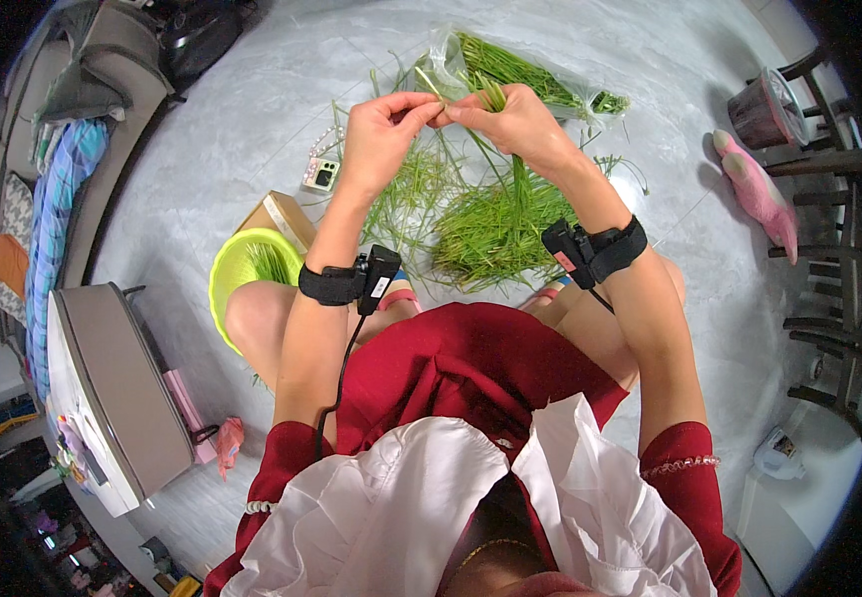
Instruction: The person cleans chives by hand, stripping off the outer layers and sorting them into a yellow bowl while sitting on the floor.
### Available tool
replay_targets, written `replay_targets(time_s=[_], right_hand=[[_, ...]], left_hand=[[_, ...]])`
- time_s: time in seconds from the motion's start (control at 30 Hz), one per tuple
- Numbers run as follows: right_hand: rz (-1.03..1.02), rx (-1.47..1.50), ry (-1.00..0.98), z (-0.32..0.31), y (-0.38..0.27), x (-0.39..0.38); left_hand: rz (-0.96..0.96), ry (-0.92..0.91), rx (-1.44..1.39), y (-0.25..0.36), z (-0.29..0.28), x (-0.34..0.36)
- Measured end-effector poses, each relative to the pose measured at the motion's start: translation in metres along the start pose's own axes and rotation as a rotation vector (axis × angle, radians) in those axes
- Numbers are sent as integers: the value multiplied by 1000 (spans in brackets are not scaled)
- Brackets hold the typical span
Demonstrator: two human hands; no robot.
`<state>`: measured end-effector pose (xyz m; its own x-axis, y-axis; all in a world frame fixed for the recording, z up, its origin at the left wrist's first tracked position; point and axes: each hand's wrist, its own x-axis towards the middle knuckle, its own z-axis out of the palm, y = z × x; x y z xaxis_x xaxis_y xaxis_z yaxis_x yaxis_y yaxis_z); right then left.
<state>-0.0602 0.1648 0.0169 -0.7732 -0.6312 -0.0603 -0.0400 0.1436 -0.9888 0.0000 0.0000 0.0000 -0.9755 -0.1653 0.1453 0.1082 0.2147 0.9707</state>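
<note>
My left hand [393,129] and my right hand [500,119] meet above the floor, pinching pale green stems [434,87] between their fingertips. A small bunch of long green stalks [516,184] is gripped in my right hand and hangs down. Below them lie a dense pile of loose green stalks [490,244] and thinner scattered strands [406,184]. A clear plastic bag of green stalks [525,70] lies just beyond my hands. Beside my left knee is a lime-green basket [230,267] with stalks inside.
A cardboard box [282,214] and phone [320,173] are on the marble floor [202,149] at left. A sofa [132,70] and low table [132,388] line the left side. Dark chairs [839,298], a bucket [764,109] and a pink plush toy [759,194] are at right.
</note>
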Motion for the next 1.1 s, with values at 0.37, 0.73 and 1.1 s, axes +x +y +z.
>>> replay_targets(time_s=[0.37, 0.73, 1.1], right_hand=[[95, 25, -15, -6, 5, 2], [-6, -106, 47, 0, -4, -2], [54, -95, 37, -1, 0, 0]], left_hand=[[2, 62, -75, 0, 1, 0], [-12, 85, -77, 5, 4, -3], [1, 76, -108, 6, 4, -2]])
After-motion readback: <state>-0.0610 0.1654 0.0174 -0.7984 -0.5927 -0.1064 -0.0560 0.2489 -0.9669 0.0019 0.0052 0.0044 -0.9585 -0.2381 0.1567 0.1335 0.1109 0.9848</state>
